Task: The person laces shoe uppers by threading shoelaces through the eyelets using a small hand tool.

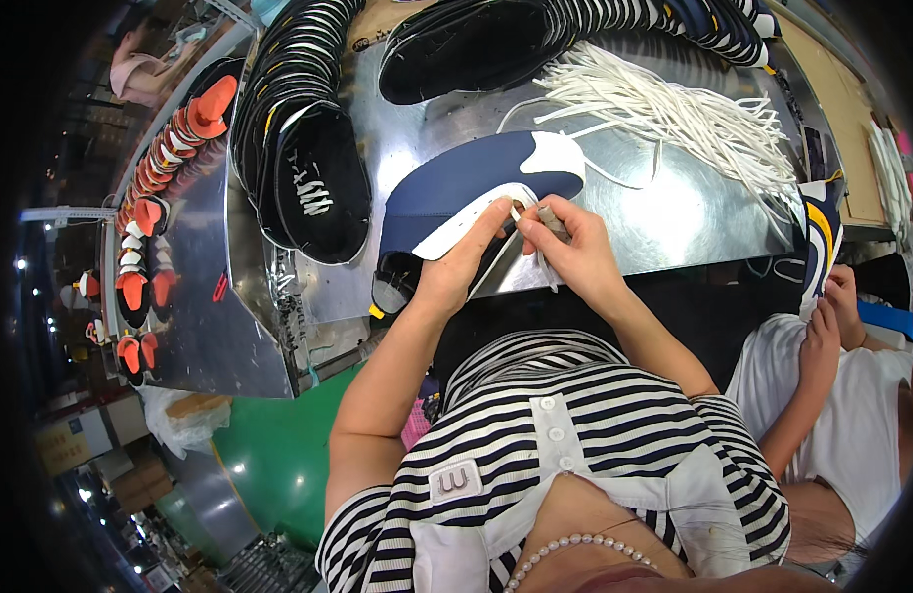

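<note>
A navy and white shoe upper (456, 183) lies at the near edge of the metal table, its white eyelet strip turned toward me. My left hand (456, 262) grips this upper, thumb along the strip. At the strip's end my right hand (583, 255) pinches a white shoelace (488, 267), whose strands hang down between both hands. A small greyish piece at the right fingertips is too unclear to name. Part of the upper's dark inside and a yellow tab show beneath my left wrist.
A heap of white shoelaces (674, 104) lies at the back right of the metal table (377, 128). Long rows of nested shoe uppers (318, 188) stand left and behind. Orange-lined uppers (145, 212) line the far left. At right, a co-worker's hands (827, 326) hold another upper (820, 232).
</note>
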A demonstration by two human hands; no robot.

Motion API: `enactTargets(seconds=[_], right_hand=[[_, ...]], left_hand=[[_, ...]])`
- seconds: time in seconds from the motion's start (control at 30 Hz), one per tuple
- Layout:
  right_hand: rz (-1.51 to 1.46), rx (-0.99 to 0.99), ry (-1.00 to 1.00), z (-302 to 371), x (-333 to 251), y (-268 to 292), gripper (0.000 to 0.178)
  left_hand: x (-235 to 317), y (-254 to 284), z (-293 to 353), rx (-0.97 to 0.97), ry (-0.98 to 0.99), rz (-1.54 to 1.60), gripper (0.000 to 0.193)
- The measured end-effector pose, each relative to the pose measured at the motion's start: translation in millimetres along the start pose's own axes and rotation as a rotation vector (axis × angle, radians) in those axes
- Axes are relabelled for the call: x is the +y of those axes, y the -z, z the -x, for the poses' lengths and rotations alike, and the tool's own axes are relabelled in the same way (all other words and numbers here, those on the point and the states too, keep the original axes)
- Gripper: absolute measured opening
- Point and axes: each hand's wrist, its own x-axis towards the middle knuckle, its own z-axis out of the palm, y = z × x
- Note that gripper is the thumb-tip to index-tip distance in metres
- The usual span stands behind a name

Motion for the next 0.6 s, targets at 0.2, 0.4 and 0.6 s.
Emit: enactTargets(seconds=[0.2, 0.4, 0.6], right_hand=[[0.031, 0.023, 0.100, 13.0, -18.0, 14.0, 0.017], [0.109, -0.037, 0.067, 1.2, -19.6, 25.0, 0.016], [0.249, -0.084, 0.093, -11.6, -12.9, 4.7, 0.017]], left_hand=[[4.1, -9.1, 5.6, -0.007, 0.031, 0.098, 0.019], [-2.6, -8.7, -6.1, -0.037, -0.017, 0.011, 0.022], [-33.0, 21.2, 4.3, -0.067, -0.159, -0.315, 0.034]])
